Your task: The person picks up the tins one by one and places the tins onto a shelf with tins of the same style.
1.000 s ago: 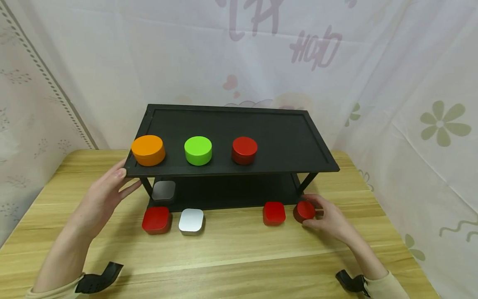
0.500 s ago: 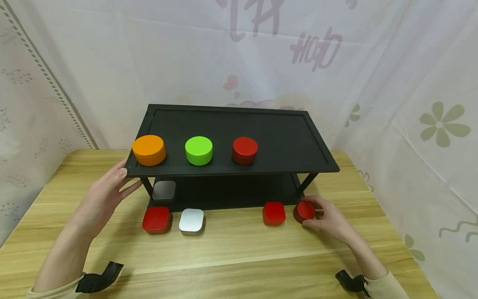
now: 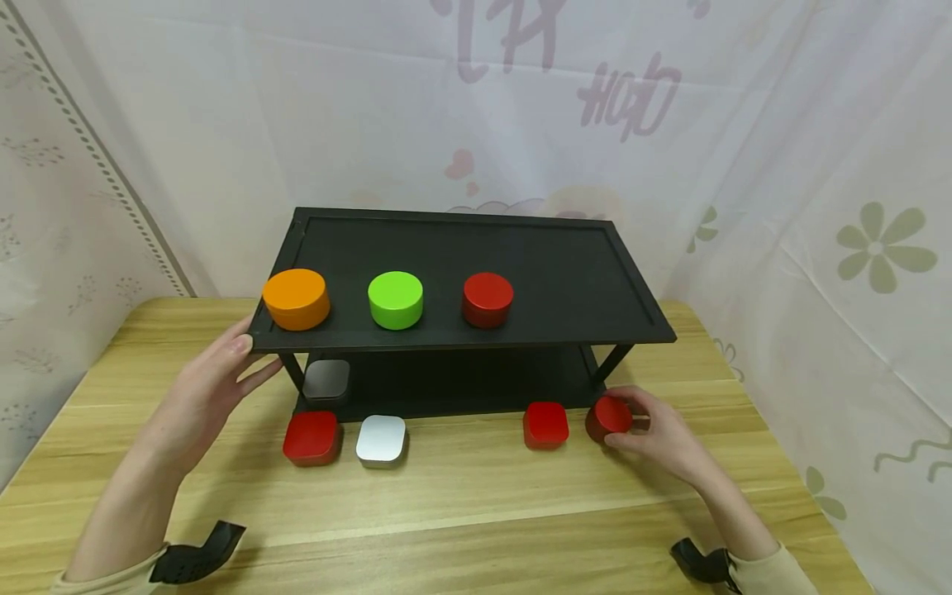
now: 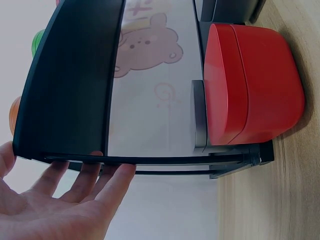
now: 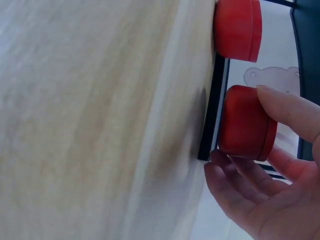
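Note:
My left hand [image 3: 211,384] grips the left front corner of a black two-tier rack [image 3: 565,281]; in the left wrist view the thumb is at the upper shelf's edge and the fingers lie against the side bar. On the right, my right hand [image 3: 662,434] pinches a round red tin [image 3: 609,417] between thumb and fingers, close to the rack's right front leg. The right wrist view has this round red tin [image 5: 245,122] beside the lower shelf's edge, with a shadow on the wood. To its left, a square red tin [image 3: 546,425] sits at the rack's front.
On the upper shelf stand orange [image 3: 297,299], green [image 3: 396,299] and red [image 3: 487,299] round tins. A dark square tin [image 3: 327,380] lies on the lower shelf. In front are another square red tin [image 3: 312,438] and a white one [image 3: 382,440]. A printed cloth [image 3: 372,124] hangs behind.
My right hand and the round red tin have shifted slightly to the right and up in the head view. My left hand and the rack look unmoved.

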Action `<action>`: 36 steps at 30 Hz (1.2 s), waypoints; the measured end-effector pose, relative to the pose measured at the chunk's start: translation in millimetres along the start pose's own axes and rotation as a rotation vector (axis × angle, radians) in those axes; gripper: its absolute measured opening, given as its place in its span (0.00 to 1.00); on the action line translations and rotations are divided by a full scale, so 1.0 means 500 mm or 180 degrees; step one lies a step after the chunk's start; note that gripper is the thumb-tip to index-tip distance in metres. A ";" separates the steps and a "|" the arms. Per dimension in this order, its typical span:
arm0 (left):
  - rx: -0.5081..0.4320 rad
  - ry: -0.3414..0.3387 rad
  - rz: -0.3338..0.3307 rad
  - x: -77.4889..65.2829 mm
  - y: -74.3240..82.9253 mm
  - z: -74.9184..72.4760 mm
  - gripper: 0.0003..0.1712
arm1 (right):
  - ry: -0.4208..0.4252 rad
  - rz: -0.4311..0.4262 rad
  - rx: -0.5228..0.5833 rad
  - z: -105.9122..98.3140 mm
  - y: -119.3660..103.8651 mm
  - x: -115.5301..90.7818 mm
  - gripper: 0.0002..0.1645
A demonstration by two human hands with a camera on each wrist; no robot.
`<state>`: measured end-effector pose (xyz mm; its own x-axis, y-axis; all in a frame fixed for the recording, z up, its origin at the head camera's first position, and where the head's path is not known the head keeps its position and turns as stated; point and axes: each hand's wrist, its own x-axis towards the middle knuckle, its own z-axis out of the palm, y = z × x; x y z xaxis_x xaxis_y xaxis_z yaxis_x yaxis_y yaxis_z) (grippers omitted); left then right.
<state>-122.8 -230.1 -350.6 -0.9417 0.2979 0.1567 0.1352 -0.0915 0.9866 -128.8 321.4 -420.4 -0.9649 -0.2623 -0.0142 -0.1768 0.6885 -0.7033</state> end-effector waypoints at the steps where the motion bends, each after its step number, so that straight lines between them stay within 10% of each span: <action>1: 0.0002 0.0001 0.0001 0.000 0.000 0.000 0.27 | 0.0012 0.0007 0.0000 -0.001 -0.002 -0.001 0.38; 36: -0.0009 -0.0005 0.0009 0.000 -0.001 -0.001 0.27 | 0.0375 -0.0072 0.0004 -0.025 -0.085 -0.034 0.39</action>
<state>-123.1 -230.6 -351.3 -0.9408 0.2991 0.1594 0.1369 -0.0949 0.9860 -107.4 305.3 -381.3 -0.9768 -0.1966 0.0852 -0.1987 0.6825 -0.7033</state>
